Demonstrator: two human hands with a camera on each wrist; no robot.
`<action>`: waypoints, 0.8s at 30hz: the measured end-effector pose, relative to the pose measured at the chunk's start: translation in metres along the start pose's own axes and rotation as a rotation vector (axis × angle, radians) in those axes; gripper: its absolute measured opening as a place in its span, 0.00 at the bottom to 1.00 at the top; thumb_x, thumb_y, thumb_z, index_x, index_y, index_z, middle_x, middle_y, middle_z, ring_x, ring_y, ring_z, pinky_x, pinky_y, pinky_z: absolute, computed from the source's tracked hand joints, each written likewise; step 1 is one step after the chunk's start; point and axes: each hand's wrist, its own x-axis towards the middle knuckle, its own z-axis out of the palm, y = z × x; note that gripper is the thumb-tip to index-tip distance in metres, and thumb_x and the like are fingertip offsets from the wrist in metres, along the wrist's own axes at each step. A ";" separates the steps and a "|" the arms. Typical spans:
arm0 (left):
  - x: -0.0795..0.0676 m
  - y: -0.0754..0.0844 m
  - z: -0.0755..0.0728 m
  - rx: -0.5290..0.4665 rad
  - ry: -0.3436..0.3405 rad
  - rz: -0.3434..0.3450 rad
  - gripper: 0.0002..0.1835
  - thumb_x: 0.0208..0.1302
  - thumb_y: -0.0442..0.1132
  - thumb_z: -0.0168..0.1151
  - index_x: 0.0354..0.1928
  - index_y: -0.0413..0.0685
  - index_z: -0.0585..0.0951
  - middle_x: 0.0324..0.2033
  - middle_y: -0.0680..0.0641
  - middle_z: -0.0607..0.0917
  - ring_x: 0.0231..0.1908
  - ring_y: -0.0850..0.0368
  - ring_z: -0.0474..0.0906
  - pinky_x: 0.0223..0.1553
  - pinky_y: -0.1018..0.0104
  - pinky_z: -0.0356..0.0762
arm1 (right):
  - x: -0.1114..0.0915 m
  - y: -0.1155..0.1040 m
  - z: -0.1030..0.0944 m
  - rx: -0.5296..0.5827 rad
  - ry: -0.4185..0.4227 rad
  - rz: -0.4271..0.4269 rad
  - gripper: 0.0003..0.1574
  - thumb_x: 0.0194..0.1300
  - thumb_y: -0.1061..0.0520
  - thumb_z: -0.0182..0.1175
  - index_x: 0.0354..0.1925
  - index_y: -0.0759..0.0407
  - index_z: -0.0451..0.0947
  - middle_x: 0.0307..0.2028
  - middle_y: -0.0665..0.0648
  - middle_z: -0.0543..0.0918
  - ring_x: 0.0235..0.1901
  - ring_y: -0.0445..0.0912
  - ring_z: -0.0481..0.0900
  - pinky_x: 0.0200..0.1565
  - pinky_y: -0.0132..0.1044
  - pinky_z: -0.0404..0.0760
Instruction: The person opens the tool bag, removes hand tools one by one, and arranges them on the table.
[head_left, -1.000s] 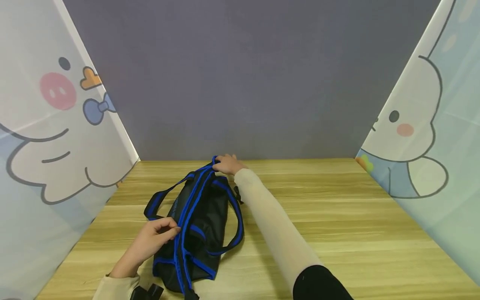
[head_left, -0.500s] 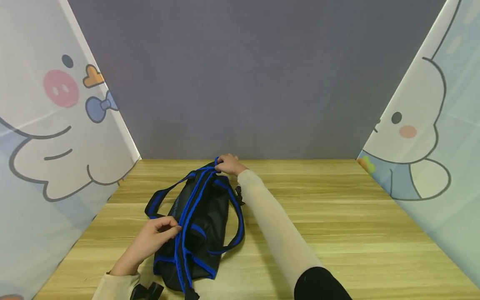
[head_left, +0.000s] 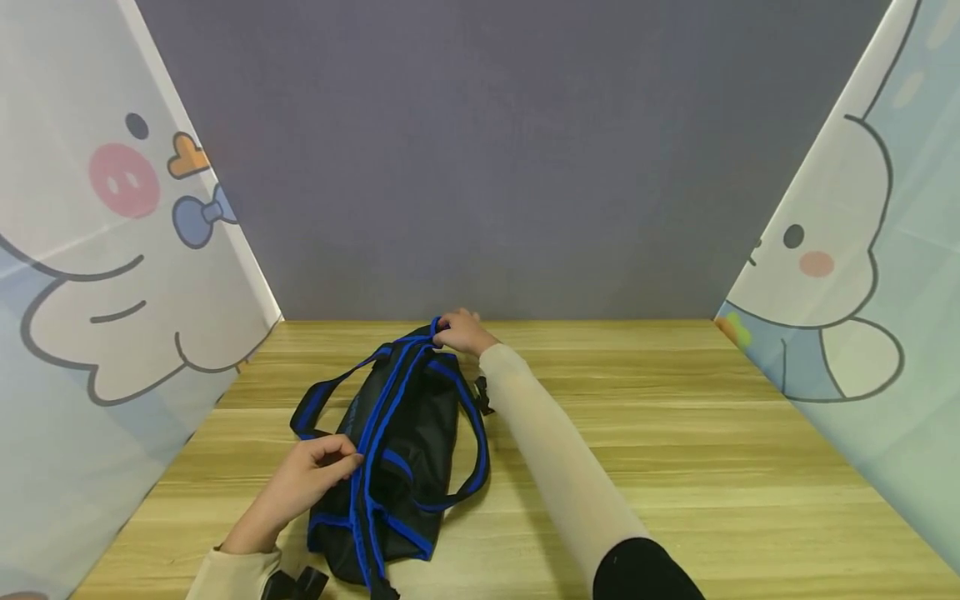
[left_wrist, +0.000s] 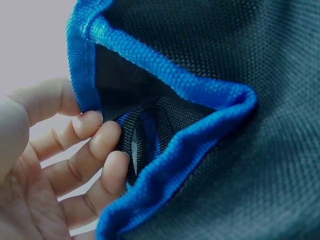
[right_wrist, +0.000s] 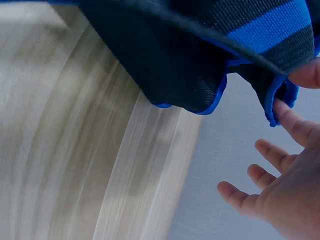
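Note:
A black bag (head_left: 431, 417) with blue trim lies lengthwise on the wooden table. Its two strap handles (head_left: 306, 412) spread out to either side. My left hand (head_left: 300, 483) pinches the blue-edged strip along the bag's middle, towards the near end. In the left wrist view, fingertips (left_wrist: 92, 122) hold one blue edge (left_wrist: 82, 75), and the opening beside it gapes, showing a dark inside. At the far end my right hand (head_left: 463, 333) pinches a blue-edged tip of the bag between thumb and forefinger; the other fingers (right_wrist: 237, 197) stretch out loosely in the right wrist view.
A small black buckle (head_left: 482, 396) sticks out right of the bag, next to the right sleeve. A grey panel (head_left: 495, 167) rises behind the table (head_left: 675, 450), and cartoon-printed sheets (head_left: 60, 467) stand at both sides.
The right hand and the bag's far tip have shifted very slightly to the right. The left hand keeps its hold in the same place.

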 end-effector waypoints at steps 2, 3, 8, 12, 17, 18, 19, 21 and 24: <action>0.001 0.000 0.000 -0.005 -0.002 0.007 0.13 0.65 0.28 0.63 0.24 0.48 0.77 0.20 0.58 0.73 0.19 0.64 0.65 0.19 0.69 0.66 | -0.001 0.001 -0.001 -0.015 -0.012 0.008 0.26 0.64 0.52 0.55 0.58 0.59 0.79 0.65 0.60 0.72 0.71 0.53 0.56 0.70 0.48 0.54; 0.002 -0.001 0.001 -0.007 -0.001 0.015 0.13 0.65 0.28 0.63 0.24 0.48 0.77 0.20 0.57 0.73 0.19 0.64 0.65 0.19 0.69 0.66 | -0.001 0.002 -0.001 -0.029 -0.024 0.005 0.27 0.65 0.51 0.53 0.59 0.59 0.78 0.67 0.60 0.71 0.72 0.53 0.56 0.72 0.49 0.51; 0.004 -0.004 0.003 0.003 0.001 0.030 0.13 0.65 0.26 0.63 0.24 0.46 0.76 0.20 0.56 0.72 0.18 0.64 0.65 0.18 0.69 0.64 | -0.002 0.005 -0.002 -0.056 -0.091 -0.003 0.25 0.70 0.51 0.45 0.59 0.56 0.76 0.69 0.59 0.68 0.73 0.53 0.54 0.74 0.51 0.43; 0.004 -0.004 0.004 0.001 0.001 0.011 0.13 0.65 0.27 0.63 0.24 0.46 0.76 0.19 0.56 0.72 0.19 0.64 0.65 0.19 0.69 0.64 | -0.001 0.009 0.001 -0.015 -0.084 -0.004 0.18 0.70 0.52 0.46 0.49 0.58 0.77 0.59 0.60 0.74 0.63 0.54 0.62 0.63 0.48 0.56; 0.003 -0.003 0.005 -0.010 0.011 0.035 0.13 0.64 0.26 0.64 0.23 0.47 0.76 0.19 0.58 0.72 0.19 0.65 0.65 0.18 0.69 0.64 | -0.003 0.008 0.002 0.076 0.031 0.027 0.21 0.69 0.53 0.52 0.56 0.60 0.78 0.59 0.60 0.75 0.61 0.55 0.66 0.63 0.47 0.66; 0.003 -0.003 0.004 -0.009 0.015 0.033 0.14 0.63 0.26 0.64 0.23 0.47 0.76 0.19 0.58 0.72 0.19 0.65 0.65 0.18 0.69 0.64 | -0.003 0.007 0.002 0.099 0.066 0.027 0.21 0.69 0.53 0.54 0.56 0.60 0.78 0.59 0.60 0.76 0.61 0.55 0.69 0.63 0.47 0.68; 0.002 -0.003 0.004 -0.006 0.016 0.035 0.14 0.64 0.26 0.64 0.23 0.48 0.76 0.19 0.58 0.71 0.19 0.65 0.65 0.18 0.69 0.64 | -0.003 0.007 0.003 0.116 0.098 0.023 0.20 0.70 0.54 0.55 0.55 0.61 0.79 0.58 0.60 0.77 0.59 0.54 0.71 0.62 0.46 0.71; 0.001 -0.002 0.003 -0.001 0.019 0.022 0.14 0.64 0.27 0.64 0.23 0.49 0.76 0.19 0.59 0.71 0.19 0.65 0.65 0.19 0.68 0.64 | -0.003 0.006 0.004 0.135 0.161 0.009 0.15 0.71 0.54 0.59 0.50 0.62 0.82 0.52 0.60 0.82 0.53 0.53 0.78 0.57 0.44 0.77; -0.001 -0.001 0.001 0.009 0.022 -0.001 0.14 0.64 0.28 0.64 0.23 0.49 0.76 0.20 0.60 0.71 0.20 0.65 0.65 0.19 0.68 0.63 | -0.004 0.005 0.004 0.138 0.235 -0.013 0.11 0.70 0.55 0.64 0.40 0.63 0.86 0.45 0.59 0.84 0.47 0.52 0.81 0.54 0.43 0.80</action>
